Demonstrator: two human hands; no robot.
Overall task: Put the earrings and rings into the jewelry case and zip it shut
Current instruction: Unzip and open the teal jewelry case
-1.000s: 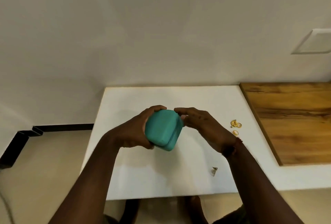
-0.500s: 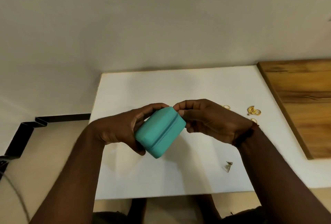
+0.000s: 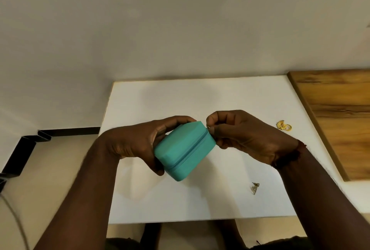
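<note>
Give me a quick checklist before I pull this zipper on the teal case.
1. Left grip wraps round the jewelry case, held above the table: ok.
2. Right grip pinches the zipper pull at the case's far corner: ok.
3. Case open for loading: not ok; the zip looks shut along the visible side.
4. Gold pieces lie on the table to the right of the hands, out of the zip's path: ok.
5. Silver pieces lie on the table nearer the front edge: ok.
6. Every earring and ring accounted for: cannot tell; the pieces are too small to count.
</note>
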